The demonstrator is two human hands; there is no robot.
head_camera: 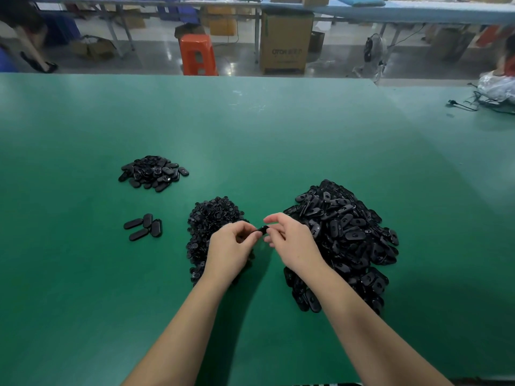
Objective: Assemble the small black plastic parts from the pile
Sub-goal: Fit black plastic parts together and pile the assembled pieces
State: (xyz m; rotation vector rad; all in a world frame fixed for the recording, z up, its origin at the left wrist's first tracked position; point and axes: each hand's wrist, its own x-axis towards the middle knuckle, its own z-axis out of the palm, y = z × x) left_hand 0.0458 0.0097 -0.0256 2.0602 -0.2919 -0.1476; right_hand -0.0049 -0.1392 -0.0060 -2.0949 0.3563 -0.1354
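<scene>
Head-worn camera looks forward and down, close over a green table (250, 129) toward the floor beyond.

Small black plastic part (261, 229) pinched between both hands' fingertips is mostly covered, can't make out its shape.

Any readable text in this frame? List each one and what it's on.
"OTOR": printed on the front of the cardboard box on the floor beyond the green table; the characters after it are too blurred to read.
Smaller print below that on the box: unreadable.
Black parts, both hands, other cartons: no legible text.
</scene>
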